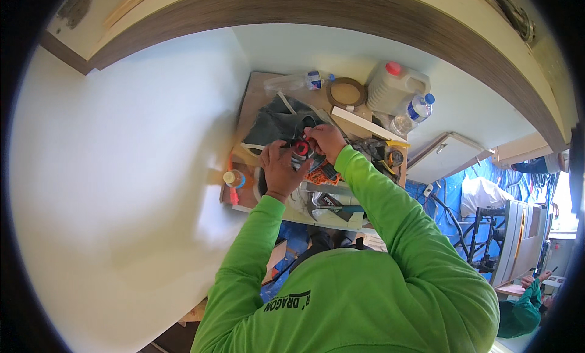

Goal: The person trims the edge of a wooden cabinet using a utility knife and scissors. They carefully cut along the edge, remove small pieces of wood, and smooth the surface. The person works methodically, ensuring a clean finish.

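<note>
Over the middle of the cluttered board, my hands meet at a small device [301, 148] with a bright red ring and dark and silvery parts; its exact kind I cannot make out. My left hand [281, 171] closes round its left side, fingers curled toward the ring. On the other side, my right hand [329, 142] pinches at a small red part by its upper edge. A dark grey cloth bag [274, 122] lies just behind the hands. Below them is some orange netting [322, 175], and nearer to me a hammer [314, 206] rests beside a black packet.
At the back stand a white jug [396, 88] with a red cap and a water bottle [412, 114], with a tape roll [347, 93] beside them. A small bottle [234, 179] stands at left. A tape measure [395, 158] lies right. Another person in green [524, 310] works at far right.
</note>
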Available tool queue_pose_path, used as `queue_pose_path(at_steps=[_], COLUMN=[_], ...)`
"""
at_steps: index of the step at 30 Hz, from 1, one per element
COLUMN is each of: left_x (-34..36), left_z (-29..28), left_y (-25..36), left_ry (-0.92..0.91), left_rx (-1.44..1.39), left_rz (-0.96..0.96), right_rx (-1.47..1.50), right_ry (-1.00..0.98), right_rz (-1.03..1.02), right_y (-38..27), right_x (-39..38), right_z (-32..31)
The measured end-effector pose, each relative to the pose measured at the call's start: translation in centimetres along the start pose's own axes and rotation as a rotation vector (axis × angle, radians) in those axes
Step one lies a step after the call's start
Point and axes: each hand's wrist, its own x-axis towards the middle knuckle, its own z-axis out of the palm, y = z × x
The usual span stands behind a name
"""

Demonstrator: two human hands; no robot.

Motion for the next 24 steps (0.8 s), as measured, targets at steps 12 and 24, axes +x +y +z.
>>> queue_pose_path(at_steps=[12,24], left_x=[-0.6,-1.5], left_z=[5.1,4.5], left_y=[-1.0,-3.6], left_ry=[0.139,0.223], left_rx=[-0.651,-0.354], left_rz=[-0.562,-0.354], right_rx=[0.515,0.534], right_ry=[0.124,0.065], right_rz=[0.246,0.204], right_y=[2.6,1.3], right_x=[0.4,-7.6], right_z=[2.1,-3.4])
